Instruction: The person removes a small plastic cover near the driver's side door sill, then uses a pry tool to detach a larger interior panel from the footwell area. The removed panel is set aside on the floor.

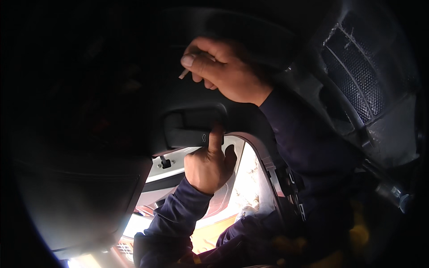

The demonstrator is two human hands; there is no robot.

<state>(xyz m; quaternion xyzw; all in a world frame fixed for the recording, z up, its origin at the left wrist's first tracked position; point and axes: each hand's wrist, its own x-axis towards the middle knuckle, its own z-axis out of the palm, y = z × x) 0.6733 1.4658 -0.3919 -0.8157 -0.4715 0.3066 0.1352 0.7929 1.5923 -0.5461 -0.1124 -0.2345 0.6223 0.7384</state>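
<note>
My right hand (225,69) is raised near the top centre, fingers closed around a small pale thin stick-like piece (183,73) whose tip pokes out to the left. It is held against a dark curved trim panel (250,27). Lower down, my left hand (210,167) reaches up from the bottom. Its index finger lies on the lower edge of a dark rectangular handle piece (190,131) and the other fingers curl under that edge. Both arms wear dark blue sleeves.
A black mesh grille (353,76) fills the upper right. Behind my left hand are a white painted body panel with a small black latch (165,163), a grey curved frame edge (263,156) and bright ground outside. A grey padded surface (80,201) lies at lower left.
</note>
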